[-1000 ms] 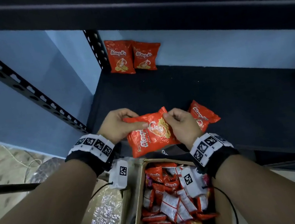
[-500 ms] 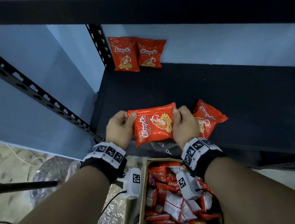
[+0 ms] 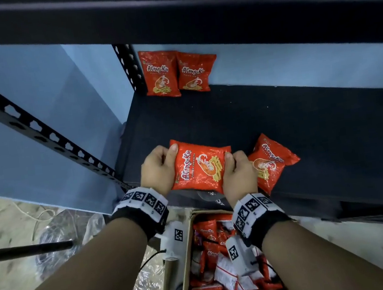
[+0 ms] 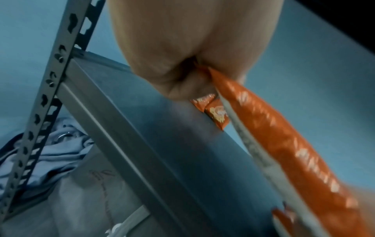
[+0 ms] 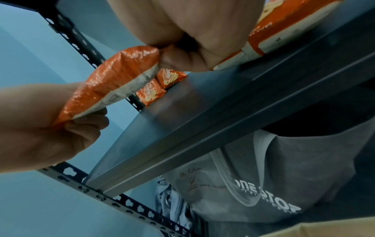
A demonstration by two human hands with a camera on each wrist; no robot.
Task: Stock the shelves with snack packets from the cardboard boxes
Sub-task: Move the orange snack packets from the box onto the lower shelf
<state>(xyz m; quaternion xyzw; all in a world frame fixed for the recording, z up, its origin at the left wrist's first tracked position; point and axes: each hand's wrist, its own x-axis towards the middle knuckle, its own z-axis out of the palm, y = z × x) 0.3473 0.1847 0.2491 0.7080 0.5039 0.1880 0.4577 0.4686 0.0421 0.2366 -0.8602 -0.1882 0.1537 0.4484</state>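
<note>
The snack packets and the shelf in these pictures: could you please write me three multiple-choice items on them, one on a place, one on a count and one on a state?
1. Where do the two upright snack packets stand?
A. back left corner of the shelf
B. front right edge
C. inside the cardboard box

2. How many packets rest on the shelf unheld?
A. one
B. three
C. five

3. How is the held packet gripped?
A. left hand alone
B. right hand alone
C. both hands, one at each end

Answers: 1 A, they lean on the back wall beside the left post; 2 B, two upright at the back and one lying packet in front; 3 C, each hand pinches one end.
</note>
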